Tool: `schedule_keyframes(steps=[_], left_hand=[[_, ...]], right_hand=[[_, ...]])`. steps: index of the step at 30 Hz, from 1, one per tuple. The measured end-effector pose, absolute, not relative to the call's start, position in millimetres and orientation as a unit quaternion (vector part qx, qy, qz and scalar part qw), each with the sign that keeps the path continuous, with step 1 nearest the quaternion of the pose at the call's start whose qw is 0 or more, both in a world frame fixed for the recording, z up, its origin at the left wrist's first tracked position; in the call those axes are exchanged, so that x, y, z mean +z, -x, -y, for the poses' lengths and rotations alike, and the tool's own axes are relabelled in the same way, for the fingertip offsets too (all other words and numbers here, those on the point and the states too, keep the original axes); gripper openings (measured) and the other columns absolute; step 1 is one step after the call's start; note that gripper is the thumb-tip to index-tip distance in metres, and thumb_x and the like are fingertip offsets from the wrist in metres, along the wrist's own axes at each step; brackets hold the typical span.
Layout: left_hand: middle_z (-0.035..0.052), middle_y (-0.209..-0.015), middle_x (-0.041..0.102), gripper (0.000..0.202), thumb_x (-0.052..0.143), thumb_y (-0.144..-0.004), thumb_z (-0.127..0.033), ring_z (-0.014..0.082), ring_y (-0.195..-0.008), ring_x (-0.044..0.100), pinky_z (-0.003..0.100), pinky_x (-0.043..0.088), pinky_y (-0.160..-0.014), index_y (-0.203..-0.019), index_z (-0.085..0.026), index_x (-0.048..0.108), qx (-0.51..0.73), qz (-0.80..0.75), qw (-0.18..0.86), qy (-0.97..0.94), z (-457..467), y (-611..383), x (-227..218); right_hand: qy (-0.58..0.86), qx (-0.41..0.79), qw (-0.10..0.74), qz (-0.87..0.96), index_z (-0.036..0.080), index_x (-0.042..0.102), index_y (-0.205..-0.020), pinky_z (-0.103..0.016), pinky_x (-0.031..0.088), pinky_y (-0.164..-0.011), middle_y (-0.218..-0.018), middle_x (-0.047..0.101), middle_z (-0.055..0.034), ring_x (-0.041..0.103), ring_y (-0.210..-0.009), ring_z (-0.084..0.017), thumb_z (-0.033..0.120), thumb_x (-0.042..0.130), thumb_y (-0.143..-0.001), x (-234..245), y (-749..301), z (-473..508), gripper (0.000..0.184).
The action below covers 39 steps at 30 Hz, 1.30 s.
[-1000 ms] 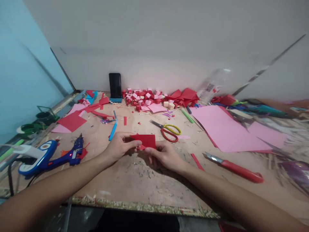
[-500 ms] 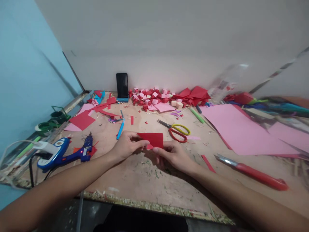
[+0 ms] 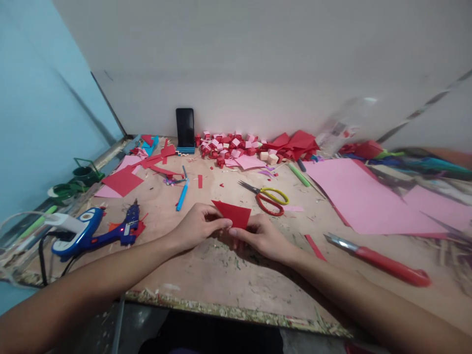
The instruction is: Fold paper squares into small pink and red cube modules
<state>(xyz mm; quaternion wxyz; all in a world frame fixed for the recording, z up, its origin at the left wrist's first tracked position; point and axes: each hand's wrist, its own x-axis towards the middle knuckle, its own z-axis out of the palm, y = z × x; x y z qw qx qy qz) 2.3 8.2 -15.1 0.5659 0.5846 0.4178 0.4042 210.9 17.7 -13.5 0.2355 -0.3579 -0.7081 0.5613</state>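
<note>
Between my two hands, just above the wooden table [image 3: 206, 290], is a piece of red paper [image 3: 236, 214]. Its upper edge slopes down to the right, and its lower part is hidden behind my thumbs. My left hand [image 3: 201, 222] pinches the paper's lower left side, thumb in front. On the lower right, my right hand [image 3: 263, 236] grips it, thumb tip close to the left thumb. Scissors [image 3: 271, 196] with one yellow and one red handle lie just beyond my right hand. A blue pen-like stick [image 3: 182, 194] lies beyond my left hand.
A blue glue gun [image 3: 121, 231] with a lit red light lies at left. A red-handled knife [image 3: 383, 260] lies at right, near large pink paper sheets [image 3: 361, 196]. Behind are a phone [image 3: 185, 129] on a stand and a heap of red and pink cubes [image 3: 232, 145].
The red paper has turned, so its upper edge now slopes down to the right instead of lying level. Both hands still hold it. The view has shifted slightly.
</note>
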Motion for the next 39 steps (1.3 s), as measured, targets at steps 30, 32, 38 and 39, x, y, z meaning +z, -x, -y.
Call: schedule_keyframes(steps=[30,32,38,39], left_hand=[[0.0052,-0.066,0.071,0.028,0.063,-0.09,-0.028,0.013,-0.059,0.059,0.023,0.045,-0.059,-0.07,-0.012,0.074,0.31,-0.416,0.511,-0.686,0,-3,-4],[0.0041,-0.063,0.069,0.029,0.061,-0.091,-0.026,0.0123,-0.058,0.058,0.022,0.044,-0.059,-0.068,-0.013,0.073,0.311,-0.419,0.498,-0.692,0,-4,-4],[0.0025,-0.064,0.067,0.029,0.061,-0.092,-0.03,0.0113,-0.056,0.055,0.022,0.04,-0.056,-0.071,-0.013,0.071,0.319,-0.436,0.479,-0.692,3,-5,-2],[0.0018,-0.064,0.066,0.028,0.062,-0.092,-0.031,0.0112,-0.056,0.053,0.022,0.039,-0.056,-0.072,-0.013,0.071,0.316,-0.436,0.478,-0.694,4,-6,-2]], right_hand=[[0.443,0.556,0.319,0.627,0.014,0.07,-0.063,-0.022,0.033,-0.04,-0.048,0.06,-0.0022,0.048,-0.041,-0.011,0.052,0.07,-0.086,-5,-208,-17,0.045],[0.443,0.554,0.318,0.63,0.014,0.069,-0.062,-0.022,0.033,-0.041,-0.049,0.061,-0.0026,0.049,-0.042,-0.011,0.051,0.07,-0.086,-4,-207,-16,0.045],[0.432,0.545,0.342,0.632,0.015,0.064,-0.058,-0.022,0.032,-0.042,-0.047,0.058,-0.001,0.048,-0.042,-0.011,0.054,0.068,-0.088,-5,-207,-17,0.049],[0.434,0.54,0.346,0.633,0.015,0.063,-0.058,-0.022,0.032,-0.042,-0.047,0.057,-0.0005,0.047,-0.042,-0.011,0.054,0.067,-0.088,-5,-207,-17,0.049]])
